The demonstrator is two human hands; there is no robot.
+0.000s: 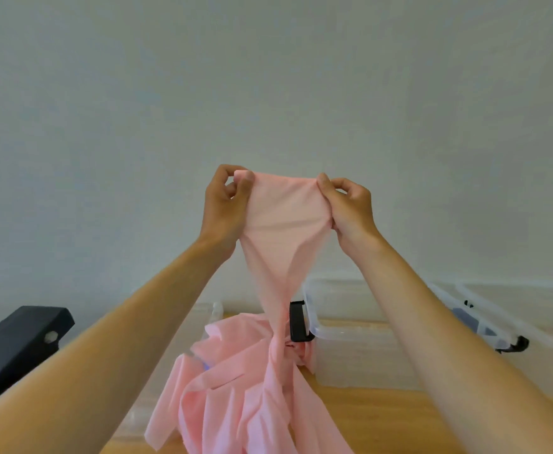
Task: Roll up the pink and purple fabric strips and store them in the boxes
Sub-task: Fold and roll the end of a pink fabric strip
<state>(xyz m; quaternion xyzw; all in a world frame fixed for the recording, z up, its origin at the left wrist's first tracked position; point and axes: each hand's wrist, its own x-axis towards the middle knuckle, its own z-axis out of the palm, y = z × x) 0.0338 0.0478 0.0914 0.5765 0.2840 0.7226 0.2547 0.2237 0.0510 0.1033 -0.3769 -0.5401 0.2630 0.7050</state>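
While both hands pinch pink strip (pixel 285 208), lower end cropped.

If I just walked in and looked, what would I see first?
First, the pink fabric strip held up high in the middle, stretched between the left hand and the right hand, which pinch its top corners. Below them it twists and spills into a heap on the wooden table. Behind the heap, to the right, stands a clear plastic box with a black latch.
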